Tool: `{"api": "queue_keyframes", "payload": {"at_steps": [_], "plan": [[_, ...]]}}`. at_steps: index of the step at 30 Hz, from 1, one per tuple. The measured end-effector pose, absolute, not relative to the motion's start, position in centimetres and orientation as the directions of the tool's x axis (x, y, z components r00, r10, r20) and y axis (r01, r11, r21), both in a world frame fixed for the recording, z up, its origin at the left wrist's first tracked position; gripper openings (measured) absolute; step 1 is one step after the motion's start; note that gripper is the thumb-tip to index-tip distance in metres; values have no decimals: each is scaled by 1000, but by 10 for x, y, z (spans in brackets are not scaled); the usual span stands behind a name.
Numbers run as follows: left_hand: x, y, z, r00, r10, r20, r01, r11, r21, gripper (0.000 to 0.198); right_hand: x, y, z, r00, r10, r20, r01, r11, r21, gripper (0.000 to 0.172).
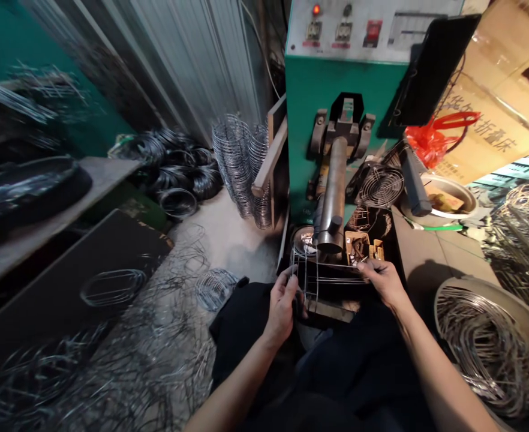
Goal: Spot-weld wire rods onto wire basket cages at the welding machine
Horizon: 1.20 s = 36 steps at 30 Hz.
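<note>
A thin wire frame [322, 277] of crossed rods lies under the tip of a green machine's steel arm [333, 192]. My left hand [283, 305] is closed on the frame's left end, fingers wrapped round the wires. My right hand [382, 279] pinches the frame's right end, close to a small brown fitting [362, 247] on the machine bed. Both forearms reach forward from my lap.
The green machine [336, 84] has a panel with a red lamp. A fan guard [380, 187] and a bowl [448, 201] stand to its right. A tub of wire pieces [489, 348] sits at right. Wire coils [242, 162] and loose rings [111, 288] cover the floor at left.
</note>
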State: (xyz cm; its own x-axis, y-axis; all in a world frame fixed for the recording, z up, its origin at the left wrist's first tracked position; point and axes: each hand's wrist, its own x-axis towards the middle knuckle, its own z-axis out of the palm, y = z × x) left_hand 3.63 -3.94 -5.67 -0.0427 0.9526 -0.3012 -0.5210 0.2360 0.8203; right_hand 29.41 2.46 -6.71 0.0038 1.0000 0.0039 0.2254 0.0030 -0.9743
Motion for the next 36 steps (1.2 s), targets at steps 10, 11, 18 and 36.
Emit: {"api": "queue_keyframes", "payload": {"at_steps": [10,11,18,36], "plan": [[38,-35,-62,-17,960,-279,-521,230,822,63,298,30,-65,5,1000,-20,223,-20,-975,63],[39,-35,-62,-17,961,-275,-520,226,824,63,297,30,-64,3,1000,-24,212,-24,-977,63],[40,-31,-61,-16,964,-265,-514,220,829,64,298,32,-61,15,998,-60,220,-62,-974,61],[-12,-79,-39,350,920,-173,-438,324,838,54,319,-35,-38,-250,961,-117,421,-1,-907,46]]}}
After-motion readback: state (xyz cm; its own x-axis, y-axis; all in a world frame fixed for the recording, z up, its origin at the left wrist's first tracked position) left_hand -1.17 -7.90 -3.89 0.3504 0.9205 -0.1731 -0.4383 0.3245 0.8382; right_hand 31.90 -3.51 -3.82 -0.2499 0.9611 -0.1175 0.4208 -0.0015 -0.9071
